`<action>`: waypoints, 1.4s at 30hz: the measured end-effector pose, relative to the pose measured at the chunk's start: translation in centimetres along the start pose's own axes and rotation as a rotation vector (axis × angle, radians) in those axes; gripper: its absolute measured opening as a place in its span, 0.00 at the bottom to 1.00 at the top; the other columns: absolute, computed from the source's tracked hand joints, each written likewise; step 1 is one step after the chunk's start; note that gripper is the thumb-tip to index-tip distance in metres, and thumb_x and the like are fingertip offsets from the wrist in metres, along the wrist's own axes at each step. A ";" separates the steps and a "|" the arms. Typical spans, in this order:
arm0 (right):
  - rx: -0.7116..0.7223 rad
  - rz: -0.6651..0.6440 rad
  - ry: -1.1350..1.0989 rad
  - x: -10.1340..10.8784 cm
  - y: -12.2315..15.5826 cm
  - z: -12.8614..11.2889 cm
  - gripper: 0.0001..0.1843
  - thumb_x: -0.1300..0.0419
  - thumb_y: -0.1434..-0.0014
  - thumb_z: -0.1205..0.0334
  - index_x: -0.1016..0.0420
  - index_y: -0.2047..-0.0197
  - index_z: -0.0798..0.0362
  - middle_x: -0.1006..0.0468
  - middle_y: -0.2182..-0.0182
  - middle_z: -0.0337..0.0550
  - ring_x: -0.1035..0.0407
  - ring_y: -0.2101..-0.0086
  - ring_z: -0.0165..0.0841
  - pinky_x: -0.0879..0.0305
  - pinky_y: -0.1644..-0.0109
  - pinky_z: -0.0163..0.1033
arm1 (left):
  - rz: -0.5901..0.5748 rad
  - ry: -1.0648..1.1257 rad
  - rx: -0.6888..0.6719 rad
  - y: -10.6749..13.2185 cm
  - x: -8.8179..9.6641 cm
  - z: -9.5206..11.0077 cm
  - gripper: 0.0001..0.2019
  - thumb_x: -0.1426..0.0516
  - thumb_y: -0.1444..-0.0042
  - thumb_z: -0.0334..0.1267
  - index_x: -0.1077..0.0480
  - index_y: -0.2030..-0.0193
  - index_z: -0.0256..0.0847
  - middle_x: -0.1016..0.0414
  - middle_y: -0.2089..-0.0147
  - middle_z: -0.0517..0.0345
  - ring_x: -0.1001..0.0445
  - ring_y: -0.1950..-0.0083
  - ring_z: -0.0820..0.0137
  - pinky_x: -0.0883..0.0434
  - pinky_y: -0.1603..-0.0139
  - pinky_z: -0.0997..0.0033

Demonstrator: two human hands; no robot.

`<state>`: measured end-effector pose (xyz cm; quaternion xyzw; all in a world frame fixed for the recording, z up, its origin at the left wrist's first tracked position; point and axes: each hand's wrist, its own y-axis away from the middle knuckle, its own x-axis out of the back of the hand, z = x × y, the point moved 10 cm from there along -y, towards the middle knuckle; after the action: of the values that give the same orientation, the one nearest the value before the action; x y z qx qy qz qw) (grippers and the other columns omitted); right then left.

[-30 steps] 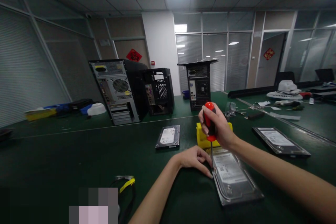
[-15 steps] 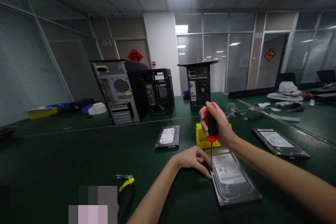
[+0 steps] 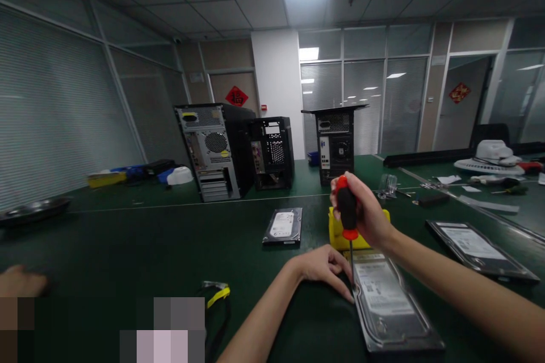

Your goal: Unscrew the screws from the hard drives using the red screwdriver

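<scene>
My right hand (image 3: 367, 211) is wrapped round the red and black handle of a screwdriver (image 3: 347, 212), held upright. The shaft points down, its tip at the left edge of a silver hard drive (image 3: 385, 295) lying label up. My left hand (image 3: 326, 267) grips that edge with thumb and fingertips, on either side of the screwdriver's tip. Contact under the fingertips is partly hidden. Directly behind the drive is a yellow object (image 3: 338, 229), partly covered by my right hand. A smaller hard drive (image 3: 283, 227) lies left of it, and another hard drive (image 3: 481, 250) lies to the right.
Three computer cases (image 3: 213, 153) stand along the back of the green table (image 3: 149, 249). A yellow-tipped cable (image 3: 218, 296) lies front left. Another person's blurred hand (image 3: 21, 282) is at the left edge, near a metal dish (image 3: 34, 211). A white device (image 3: 489, 157) sits back right.
The whole view has shifted, so things appear further right. Another person's hand has come into view at the left. My hands keep their places on the screwdriver and hard drive.
</scene>
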<state>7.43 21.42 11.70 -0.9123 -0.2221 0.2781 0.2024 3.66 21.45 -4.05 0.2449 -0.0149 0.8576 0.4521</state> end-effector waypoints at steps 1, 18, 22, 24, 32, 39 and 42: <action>-0.020 -0.006 -0.022 0.0 0.0 0.2 0.17 0.49 0.44 0.47 0.34 0.66 0.53 0.33 0.80 0.36 0.38 0.83 0.24 0.41 0.81 0.29 | 0.009 0.002 0.006 0.0 0.0 0.0 0.27 0.34 0.73 0.50 0.25 0.64 0.34 0.55 0.82 0.71 0.58 0.80 0.81 0.60 0.76 0.73; -0.022 -0.038 -0.101 -0.6 0.3 0.2 0.20 0.54 0.43 0.44 0.33 0.62 0.52 0.34 0.76 0.35 0.41 0.83 0.24 0.43 0.82 0.30 | 0.008 0.036 0.021 0.1 -0.1 0.1 0.26 0.34 0.71 0.48 0.25 0.64 0.35 0.54 0.81 0.69 0.57 0.78 0.80 0.60 0.76 0.73; 0.024 -0.015 -0.033 -0.6 0.5 -0.1 0.12 0.46 0.45 0.51 0.38 0.62 0.49 0.35 0.79 0.32 0.45 0.86 0.22 0.49 0.85 0.28 | -0.004 0.039 0.021 0.2 -0.2 0.1 0.25 0.35 0.68 0.49 0.25 0.63 0.35 0.51 0.82 0.68 0.56 0.78 0.80 0.60 0.76 0.72; 0.033 0.000 -0.001 -0.5 0.5 -0.2 0.11 0.45 0.46 0.52 0.37 0.66 0.51 0.34 0.79 0.32 0.44 0.85 0.23 0.47 0.83 0.29 | -0.003 0.046 0.020 0.2 -0.2 0.0 0.25 0.35 0.68 0.49 0.25 0.63 0.35 0.50 0.82 0.68 0.56 0.78 0.80 0.59 0.76 0.72; 0.009 -0.036 -0.044 -0.6 0.2 0.0 0.20 0.54 0.43 0.43 0.36 0.62 0.51 0.32 0.76 0.35 0.42 0.85 0.23 0.45 0.83 0.30 | 0.008 0.073 0.003 0.1 0.0 0.3 0.25 0.34 0.70 0.50 0.25 0.65 0.34 0.54 0.83 0.71 0.57 0.80 0.81 0.60 0.76 0.72; 0.042 0.027 0.040 0.0 0.4 -0.3 0.13 0.47 0.45 0.50 0.38 0.67 0.53 0.33 0.77 0.34 0.39 0.84 0.22 0.42 0.81 0.29 | 0.020 0.045 0.010 0.1 0.3 0.0 0.26 0.35 0.69 0.49 0.26 0.64 0.34 0.55 0.83 0.71 0.58 0.79 0.81 0.60 0.76 0.73; 0.016 -0.049 -0.057 -0.7 0.4 -0.2 0.20 0.57 0.41 0.46 0.36 0.67 0.54 0.34 0.80 0.35 0.42 0.86 0.22 0.45 0.84 0.28 | 0.004 0.031 0.001 0.0 0.2 0.2 0.25 0.35 0.68 0.48 0.26 0.63 0.33 0.55 0.82 0.70 0.57 0.79 0.81 0.61 0.76 0.72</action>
<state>7.15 20.63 11.97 -0.8967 -0.2479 0.3006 0.2099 3.59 21.56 -3.78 0.2318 -0.0081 0.8623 0.4503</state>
